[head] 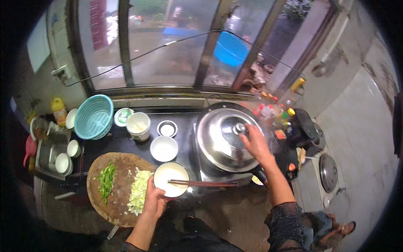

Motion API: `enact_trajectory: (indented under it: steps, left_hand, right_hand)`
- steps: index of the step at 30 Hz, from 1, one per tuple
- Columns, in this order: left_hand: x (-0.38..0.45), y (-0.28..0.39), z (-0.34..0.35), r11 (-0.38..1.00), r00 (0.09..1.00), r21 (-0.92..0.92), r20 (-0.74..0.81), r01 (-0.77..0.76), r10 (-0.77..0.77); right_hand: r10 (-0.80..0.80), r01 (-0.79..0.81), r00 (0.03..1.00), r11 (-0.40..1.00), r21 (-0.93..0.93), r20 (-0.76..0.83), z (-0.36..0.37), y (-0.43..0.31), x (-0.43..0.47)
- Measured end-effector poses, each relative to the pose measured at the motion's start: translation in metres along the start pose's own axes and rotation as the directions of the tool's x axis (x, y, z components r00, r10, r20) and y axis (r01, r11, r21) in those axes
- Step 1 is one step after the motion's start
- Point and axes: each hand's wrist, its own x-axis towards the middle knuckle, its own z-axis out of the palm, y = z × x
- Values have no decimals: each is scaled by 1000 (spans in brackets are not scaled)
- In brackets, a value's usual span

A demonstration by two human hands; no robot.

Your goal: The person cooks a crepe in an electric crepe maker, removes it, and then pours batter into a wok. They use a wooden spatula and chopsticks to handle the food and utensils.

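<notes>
My left hand (154, 197) holds a white bowl (161, 174) by its side and rim, over the counter's front edge. Pale, creamy liquid fills much of it, and a pair of dark chopsticks (207, 183) leans across the rim with the tips in the liquid. With my right hand (254, 141) I grip the knob (240, 128) of a domed metal lid (217, 148). That lid sits over a wok on the stove (201, 171); what lies under it is hidden. Just left of the bowl, chopped pale cabbage (138, 192) and sliced green peppers (107, 182) lie on a round wooden chopping board (121, 208).
A white bowl (163, 148), a small dish (167, 129), a white tub (138, 126) and a teal basket (94, 117) stand behind the board. Left is a sink (47, 157) with bowls. Bottles (277, 110) crowd the right back corner. A person (327, 228) sits at lower right.
</notes>
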Motion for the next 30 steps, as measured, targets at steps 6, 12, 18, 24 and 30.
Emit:
enact_trajectory:
  steps: [6, 12, 18, 24, 30]
  left_hand:
    - [-22, -6, -23, 996, 985, -18, -153, -89, 85]
    - [-44, 8, -50, 983, 959, -61, -236, -175, 156]
    - [-73, 38, -97, 958, 926, -68, -284, -277, 248]
    - [-100, 75, -146, 942, 900, -76, -330, -326, 285]
    - [-121, 85, -214, 906, 808, -30, -465, -421, 360]
  right_hand:
    - [14, 13, 923, 998, -69, 385, 17, 30, 52]
    - [6, -20, 974, 998, 57, 227, -23, 11, 74]
    - [-83, 91, 996, 903, 420, -37, -36, -115, 114]
    - [-369, 444, 892, 823, 353, -261, 54, -285, 154]
    - [-568, 500, 823, 747, 439, 29, 182, -435, 186]
